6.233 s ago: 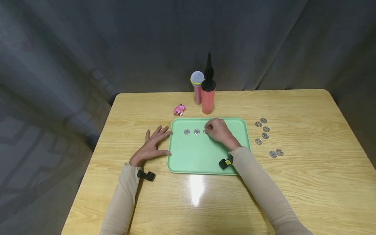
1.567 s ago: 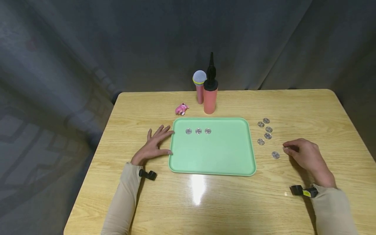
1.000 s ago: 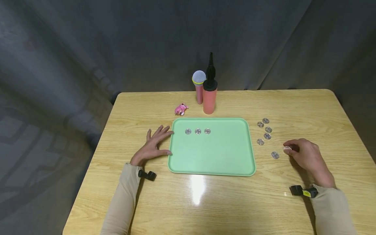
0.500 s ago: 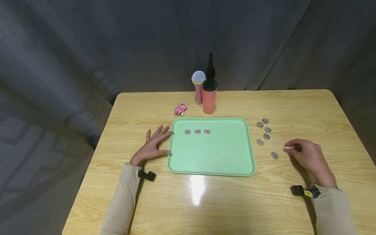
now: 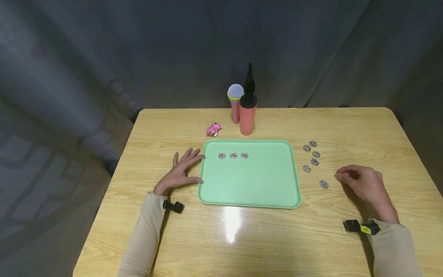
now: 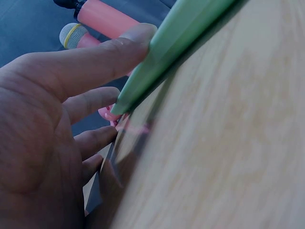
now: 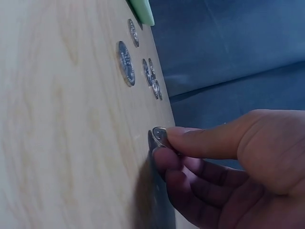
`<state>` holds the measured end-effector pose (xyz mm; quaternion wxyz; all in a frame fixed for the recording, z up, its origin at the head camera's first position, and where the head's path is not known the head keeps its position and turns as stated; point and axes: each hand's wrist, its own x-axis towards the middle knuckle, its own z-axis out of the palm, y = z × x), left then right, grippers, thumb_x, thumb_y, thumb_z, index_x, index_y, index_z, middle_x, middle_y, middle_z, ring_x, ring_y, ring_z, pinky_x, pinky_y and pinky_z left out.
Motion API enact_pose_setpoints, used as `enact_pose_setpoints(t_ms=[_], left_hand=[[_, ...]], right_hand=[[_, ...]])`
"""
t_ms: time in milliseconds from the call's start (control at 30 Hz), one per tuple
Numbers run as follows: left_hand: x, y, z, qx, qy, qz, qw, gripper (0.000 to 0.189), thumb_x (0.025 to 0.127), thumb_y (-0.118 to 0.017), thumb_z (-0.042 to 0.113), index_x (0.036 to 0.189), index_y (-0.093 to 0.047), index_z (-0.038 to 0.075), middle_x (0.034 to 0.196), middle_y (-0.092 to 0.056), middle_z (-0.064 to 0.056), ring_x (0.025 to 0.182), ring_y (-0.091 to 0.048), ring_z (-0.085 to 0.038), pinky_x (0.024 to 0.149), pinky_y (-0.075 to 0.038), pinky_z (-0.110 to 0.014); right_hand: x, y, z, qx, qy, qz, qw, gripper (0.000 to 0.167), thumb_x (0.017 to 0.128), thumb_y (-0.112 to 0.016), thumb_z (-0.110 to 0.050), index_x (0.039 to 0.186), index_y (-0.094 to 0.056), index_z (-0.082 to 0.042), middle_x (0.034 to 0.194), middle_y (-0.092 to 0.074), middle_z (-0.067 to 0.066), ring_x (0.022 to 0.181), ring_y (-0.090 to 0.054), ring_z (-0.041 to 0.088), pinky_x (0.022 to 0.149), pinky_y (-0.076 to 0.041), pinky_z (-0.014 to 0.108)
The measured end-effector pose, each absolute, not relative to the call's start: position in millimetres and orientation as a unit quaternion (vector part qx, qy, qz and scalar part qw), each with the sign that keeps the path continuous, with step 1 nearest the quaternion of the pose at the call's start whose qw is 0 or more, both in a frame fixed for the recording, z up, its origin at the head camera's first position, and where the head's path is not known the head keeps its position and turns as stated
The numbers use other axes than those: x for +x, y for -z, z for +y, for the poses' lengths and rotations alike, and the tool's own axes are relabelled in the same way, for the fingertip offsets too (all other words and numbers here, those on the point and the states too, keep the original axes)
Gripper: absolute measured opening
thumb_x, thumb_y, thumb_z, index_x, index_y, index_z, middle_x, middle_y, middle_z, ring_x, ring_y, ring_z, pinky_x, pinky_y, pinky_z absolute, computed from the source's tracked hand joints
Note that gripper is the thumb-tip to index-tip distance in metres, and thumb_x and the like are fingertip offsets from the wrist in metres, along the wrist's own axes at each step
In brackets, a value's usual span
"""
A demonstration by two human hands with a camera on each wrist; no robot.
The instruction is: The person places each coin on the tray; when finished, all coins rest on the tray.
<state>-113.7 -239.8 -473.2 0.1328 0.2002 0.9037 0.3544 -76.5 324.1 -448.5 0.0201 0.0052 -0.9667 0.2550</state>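
My head cam looks forward-down over the whole tray (image 5: pixel 250 180). Left wrist cam (image 5: pixel 178 207) faces its left edge, right wrist cam (image 5: pixel 352 226) looks forward from its right, both super close, each sharing some rim with head view.

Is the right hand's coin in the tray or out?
Out: the right hand pinches the coin well to the right of the tray.

Microphone (image 5: pixel 235 93) stood upright just beside pump (image 5: pixel 247 120); toy (image 5: pixel 213 129) lay left of both, on table (image 5: pixel 277 242). Curtain (image 5: pixel 173 50) behind.
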Motion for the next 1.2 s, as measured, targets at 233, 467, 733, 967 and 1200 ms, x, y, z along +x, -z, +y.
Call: enact_pose_setpoints(t_ms=[233,467,733,967,1200], left_hand=[[-113.9,474.0,-239.7,0.199,-0.355,0.904,0.133,0.085,0.079,-0.084,0.033,0.153,-0.043,0.020,0.168,-0.022,-0.010,0.159,-0.003,-0.036,0.119,0.021,-0.064],[-113.7,476.4,-239.9,0.196,-0.354,0.904,0.137,0.085,0.080,-0.083,0.034,0.153,-0.042,0.021,0.169,-0.022,-0.009,0.159,-0.002,-0.034,0.120,0.021,-0.064],[-114.9,477.3,-241.4,0.199,-0.356,0.903,0.134,0.084,0.080,-0.083,0.032,0.153,-0.042,0.021,0.169,-0.022,-0.009,0.159,-0.002,-0.035,0.119,0.021,-0.064],[-114.5,476.2,-240.9,0.196,-0.356,0.904,0.135,0.084,0.080,-0.083,0.032,0.153,-0.043,0.020,0.168,-0.023,-0.010,0.159,-0.002,-0.035,0.119,0.021,-0.065],[-113.6,474.1,-239.8,0.196,-0.353,0.905,0.134,0.084,0.080,-0.084,0.031,0.153,-0.043,0.019,0.168,-0.023,-0.010,0.159,-0.003,-0.036,0.119,0.020,-0.065]], right_hand=[[-77.1,444.7,324.8,-0.009,-0.298,-0.954,0.027,0.015,0.092,-0.070,-0.007,0.101,-0.074,0.005,0.097,-0.073,0.031,0.068,-0.044,-0.024,0.053,-0.042,0.005],[-81.0,434.3,321.7,-0.033,-0.356,-0.933,0.036,0.020,0.093,-0.070,-0.012,0.104,-0.075,0.004,0.076,-0.068,-0.025,0.065,-0.053,-0.023,0.053,-0.048,0.009],[-91.2,422.7,309.0,-0.040,-0.407,-0.912,0.018,0.023,0.094,-0.068,-0.008,0.109,-0.071,0.009,0.075,-0.057,-0.039,0.066,-0.058,-0.020,0.057,-0.053,0.010],[-101.6,416.4,294.6,-0.024,-0.463,-0.886,0.004,0.025,0.095,-0.064,-0.002,0.113,-0.066,0.016,0.075,-0.057,-0.042,0.067,-0.067,-0.013,0.061,-0.057,0.013],[-113.7,408.3,275.9,-0.013,-0.466,-0.885,-0.004,0.026,0.095,-0.066,-0.005,0.113,-0.068,0.013,0.074,-0.058,-0.040,0.067,-0.066,-0.013,0.061,-0.056,0.012]])
